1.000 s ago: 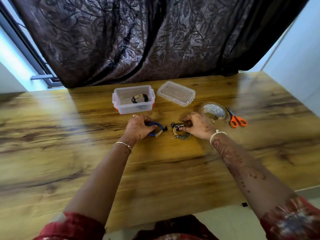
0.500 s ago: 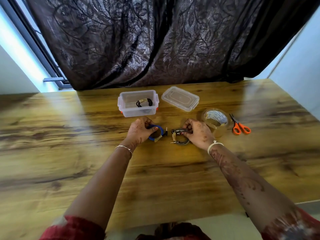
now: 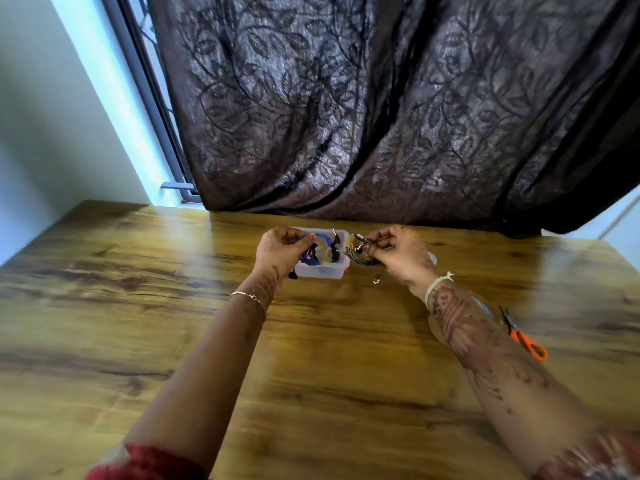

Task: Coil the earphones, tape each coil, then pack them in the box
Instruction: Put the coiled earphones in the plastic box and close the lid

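My left hand (image 3: 281, 249) grips a coiled blue earphone (image 3: 313, 258) bound with tape, held over the clear plastic box (image 3: 323, 271) at the far middle of the table. My right hand (image 3: 398, 252) pinches a coiled grey earphone (image 3: 360, 256) at the box's right edge, with a loose earbud (image 3: 375, 281) dangling below it. A black part hangs under my left hand. What lies inside the box is hidden behind the coils.
Orange-handled scissors (image 3: 524, 339) lie on the wooden table (image 3: 138, 323) to the right of my right forearm. The box lid (image 3: 432, 258) peeks out behind my right hand. A dark patterned curtain (image 3: 381, 116) hangs along the table's far edge.
Both hands have lifted their coils off the table and carried them forward over the box. The camera has tilted upward, and the tape roll has gone behind my right forearm.
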